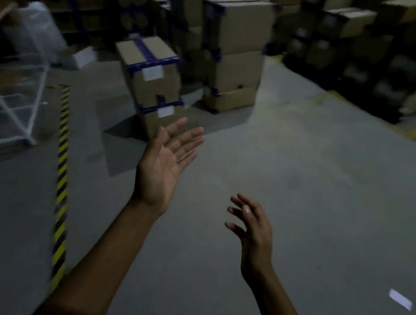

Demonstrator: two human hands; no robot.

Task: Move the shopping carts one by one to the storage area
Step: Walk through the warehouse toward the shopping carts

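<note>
Far left, a blurred wire cart (5, 102) is cropped; left hand (166, 163) and right hand (254, 229) spread, empty.

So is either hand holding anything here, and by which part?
Nothing is held: the left hand and the right hand are both open in mid-air, touching nothing.

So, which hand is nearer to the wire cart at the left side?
Left. The left hand, open, is right of the wire cart, across the striped floor tape. The right hand is lower and farther right. Neither touches it.
</note>
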